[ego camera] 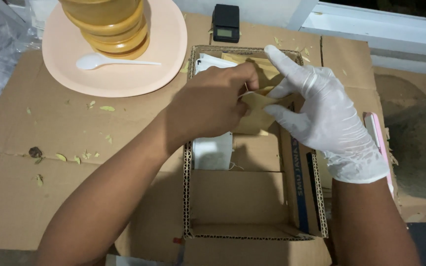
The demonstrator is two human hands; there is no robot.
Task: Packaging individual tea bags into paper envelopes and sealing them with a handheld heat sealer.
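The left hand (213,106), bare, is closed in a pinch on the upper edge of a small tan paper pouch (255,111), thumb and forefinger tight together. The right hand (321,111), in a white glove, has its thumb and middle fingers on the same pouch from the other side while the forefinger sticks up straight and free. Both hands hold the pouch just above the far half of a shallow cardboard tray (237,197).

The pouch looks thin and light, and with two hands pulling at one narrow edge the likeliest mishap is a tear along the top or a crumpled mouth. The loose glove could also fold into the pinch and make the grip slip, dropping the pouch into the tray.

Inside the tray, at its far end under the hands, lie more tan pouches and white sachets (212,150), one with a thin string trailing from it; a dropped pouch could snag that string or scatter the stack. Beyond the tray's far rim sits a small black pocket scale (226,23). Left of the tray, on the cardboard-covered tabletop (50,197), a pale pink plate (124,74) carries a stack of yellow bowls (109,24) and a white plastic spoon (109,61). Dry leaf bits (107,108) lie scattered left of the tray and could stick to the pouch if it falls there.
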